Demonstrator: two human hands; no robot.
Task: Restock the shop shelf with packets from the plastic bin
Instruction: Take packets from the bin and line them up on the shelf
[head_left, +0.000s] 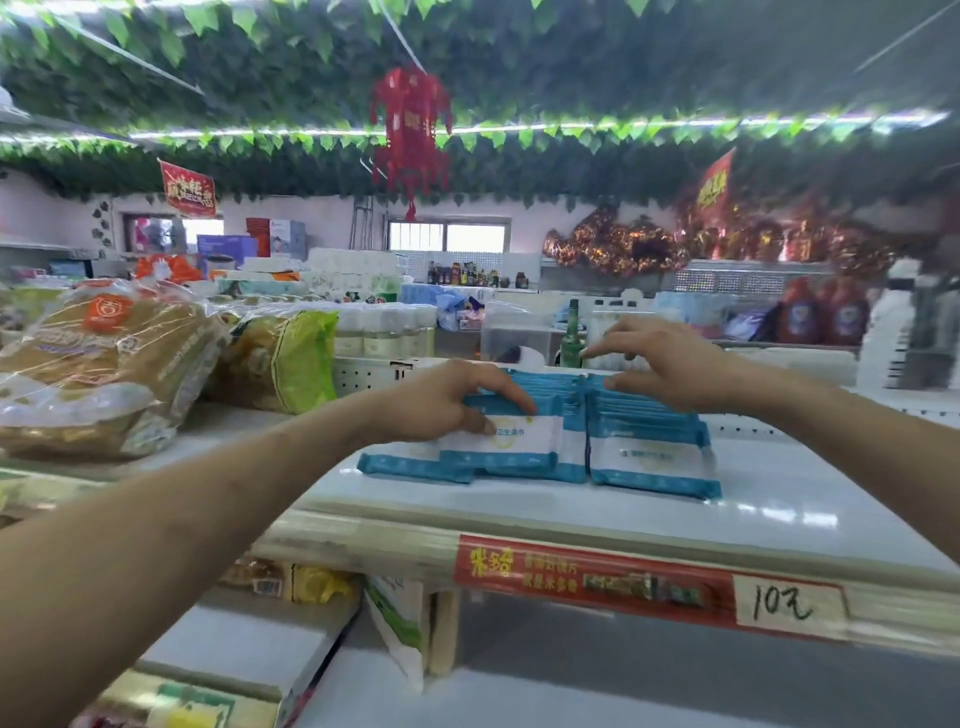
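Left hand (447, 397) pinching blue-and-white plastic packets (506, 441) near white shelf (779, 499) front edge, right hand (670, 364) spread over neighbouring stack (649, 447)

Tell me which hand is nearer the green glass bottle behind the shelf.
Right. The right hand hovers just beside the green glass bottle, fingertips almost reaching it; the left hand rests on the blue-and-white packets, farther left.

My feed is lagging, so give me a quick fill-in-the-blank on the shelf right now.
1. The packets are white and ____.
2. The left hand rests on the ____ stack.
3. The price tag reads ____ yuan.
4. The packets lie on the ____ shelf.

Missing: blue; left; 10; top
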